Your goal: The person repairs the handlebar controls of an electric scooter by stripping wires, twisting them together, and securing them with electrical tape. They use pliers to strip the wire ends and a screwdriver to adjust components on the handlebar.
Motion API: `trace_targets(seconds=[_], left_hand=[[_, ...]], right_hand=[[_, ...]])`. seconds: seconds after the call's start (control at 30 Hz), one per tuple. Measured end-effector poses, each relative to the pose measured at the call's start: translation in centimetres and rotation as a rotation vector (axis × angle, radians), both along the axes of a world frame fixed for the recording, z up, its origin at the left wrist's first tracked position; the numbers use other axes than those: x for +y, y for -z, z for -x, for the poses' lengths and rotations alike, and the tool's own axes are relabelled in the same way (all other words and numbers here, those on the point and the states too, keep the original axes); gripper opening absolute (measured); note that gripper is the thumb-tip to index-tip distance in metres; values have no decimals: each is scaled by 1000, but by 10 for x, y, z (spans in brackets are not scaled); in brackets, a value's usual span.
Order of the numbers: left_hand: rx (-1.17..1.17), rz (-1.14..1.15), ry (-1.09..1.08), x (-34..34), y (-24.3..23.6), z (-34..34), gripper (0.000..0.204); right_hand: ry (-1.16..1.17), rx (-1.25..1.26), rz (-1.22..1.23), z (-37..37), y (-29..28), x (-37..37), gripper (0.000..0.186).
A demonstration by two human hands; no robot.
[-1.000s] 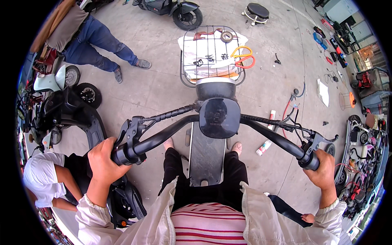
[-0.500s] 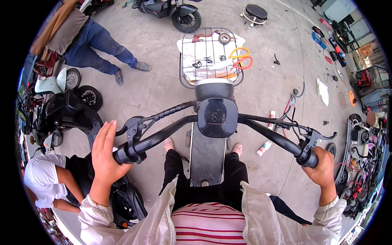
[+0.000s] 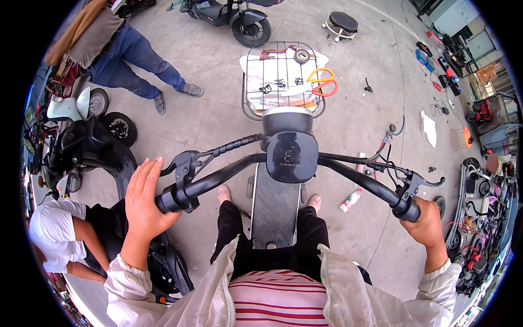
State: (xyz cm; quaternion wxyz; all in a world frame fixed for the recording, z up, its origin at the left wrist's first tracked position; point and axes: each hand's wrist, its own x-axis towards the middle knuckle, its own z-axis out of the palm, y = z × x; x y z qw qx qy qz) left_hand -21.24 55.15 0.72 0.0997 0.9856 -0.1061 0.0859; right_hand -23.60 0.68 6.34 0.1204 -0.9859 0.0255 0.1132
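**Ana:** Two hands on one black handlebar point(image 3: 239, 163), which curves across the middle of the view with a round dark display point(image 3: 291, 157) at its centre.

**Ben:** How are they set?

**Ana:** The right hand point(image 3: 427, 223) is clenched around the right grip, beside a silver brake lever point(image 3: 427, 180). The left hand point(image 3: 143, 199) lies flat on the left grip point(image 3: 170, 200), fingers straight and spread, not curled around it.

**Ben:** And the scooter itself?

**Ana:** Seen from the seat. A grey ribbed footboard point(image 3: 275, 204) runs down from the display, with the person's feet on either side. Ahead sits a wire basket point(image 3: 251, 103) of thin dark metal rods, holding a white printed bag point(image 3: 283, 82), orange-and-yellow scissors point(image 3: 322, 83) and a roll of tape point(image 3: 301, 55).

**Ben:** What's underfoot?

**Ana:** Smooth grey concrete floor point(image 3: 218, 114), outdoors or in an open yard. A plastic bottle point(image 3: 351, 200) lies near the right foot, with loose wires point(image 3: 388, 143) just beyond it. A round black stool point(image 3: 344, 23) stands farther off.

**Ben:** Anyone else?

**Ana:** A person in blue jeans point(image 3: 136, 65) stands at the upper left, and another in a white shirt point(image 3: 52, 240) crouches at the left edge next to a glossy black scooter point(image 3: 87, 147). One more black scooter point(image 3: 229, 13) is parked at the top. Parts and wheels crowd the right edge.
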Motion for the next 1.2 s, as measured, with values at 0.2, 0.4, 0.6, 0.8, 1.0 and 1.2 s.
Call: trace_targets(seconds=[0.2, 0.4, 0.6, 0.8, 1.0, 1.2], left_hand=[[12, 3, -15, 1, -1, 3, 87], [12, 10, -14, 1, -1, 4, 89], [21, 16, -19, -1, -2, 5, 91], [34, 41, -20, 2, 1, 6, 92], [91, 68, -39, 4, 1, 7, 91], [118, 112, -28, 5, 4, 7, 88]], right_hand=[[-20, -392, 290, 19, 23, 5, 25], [-60, -694, 438, 27, 46, 1, 29], [-80, -708, 400, 28, 46, 0, 30], [-38, -612, 346, 26, 37, 6, 25], [-22, -88, 30, 5, -4, 3, 24], [-14, 137, -123, -5, -14, -7, 23]])
